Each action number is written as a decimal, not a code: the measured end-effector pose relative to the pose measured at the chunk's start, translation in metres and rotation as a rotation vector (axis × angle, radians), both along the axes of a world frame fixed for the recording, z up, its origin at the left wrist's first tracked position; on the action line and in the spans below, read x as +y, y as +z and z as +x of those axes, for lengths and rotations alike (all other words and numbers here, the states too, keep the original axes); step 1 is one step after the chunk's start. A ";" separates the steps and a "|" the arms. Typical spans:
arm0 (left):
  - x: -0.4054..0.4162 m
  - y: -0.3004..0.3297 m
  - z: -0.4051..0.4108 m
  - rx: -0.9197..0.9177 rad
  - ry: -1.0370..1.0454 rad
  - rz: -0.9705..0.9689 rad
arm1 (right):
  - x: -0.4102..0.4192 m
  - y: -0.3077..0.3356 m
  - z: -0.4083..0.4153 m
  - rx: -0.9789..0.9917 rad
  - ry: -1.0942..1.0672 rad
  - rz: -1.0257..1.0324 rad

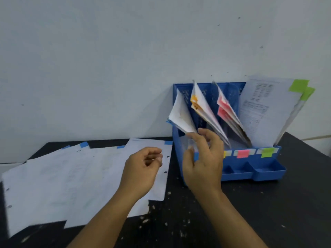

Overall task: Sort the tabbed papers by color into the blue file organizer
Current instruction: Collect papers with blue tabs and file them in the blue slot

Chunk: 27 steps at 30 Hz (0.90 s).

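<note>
Papers with blue tabs (86,178) spread on the black table (268,208), blue file organizer (265,169) at the right by the wall.
Left hand (141,169) hovers over the loose sheets, fingers loosely curled, holding nothing. Right hand (204,161) is raised at the organizer's leftmost slot, fingertips at the leaning sheaf (180,115); whether they pinch it is unclear. Orange-tabbed (200,106), pink-tabbed (227,111) and green-tabbed papers (268,108) stand in the slots rightward.
</note>
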<state>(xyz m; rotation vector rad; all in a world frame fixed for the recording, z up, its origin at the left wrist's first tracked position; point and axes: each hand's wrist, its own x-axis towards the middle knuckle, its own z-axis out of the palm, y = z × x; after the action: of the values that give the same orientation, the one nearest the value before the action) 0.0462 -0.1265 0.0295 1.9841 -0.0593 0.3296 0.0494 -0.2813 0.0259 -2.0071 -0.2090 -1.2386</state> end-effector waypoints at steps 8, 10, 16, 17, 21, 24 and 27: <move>0.105 -0.053 -0.024 0.156 0.288 0.434 | 0.081 -0.039 -0.020 0.688 0.249 -0.298; 0.119 -0.063 -0.030 0.214 0.294 0.547 | 0.092 -0.050 -0.023 0.799 0.193 -0.408; 0.132 -0.086 -0.039 0.303 0.181 0.703 | 0.103 -0.071 -0.017 0.978 0.168 -0.605; 0.132 -0.086 -0.039 0.291 0.180 0.689 | 0.102 -0.073 -0.017 1.001 0.184 -0.646; 0.134 -0.088 -0.044 0.212 0.175 0.601 | 0.102 -0.077 -0.020 0.958 0.161 -0.728; 0.134 -0.083 -0.048 0.123 0.202 0.459 | 0.107 -0.081 -0.023 0.831 0.138 -0.737; 0.132 -0.077 -0.050 0.065 0.247 0.218 | 0.110 -0.085 -0.025 0.719 0.127 -0.695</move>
<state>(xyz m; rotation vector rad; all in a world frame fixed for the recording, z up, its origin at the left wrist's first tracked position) -0.0035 0.0057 -0.0472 2.2213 0.2014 0.4325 0.0247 -0.1711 -0.0594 -2.8375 -0.4385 -0.3012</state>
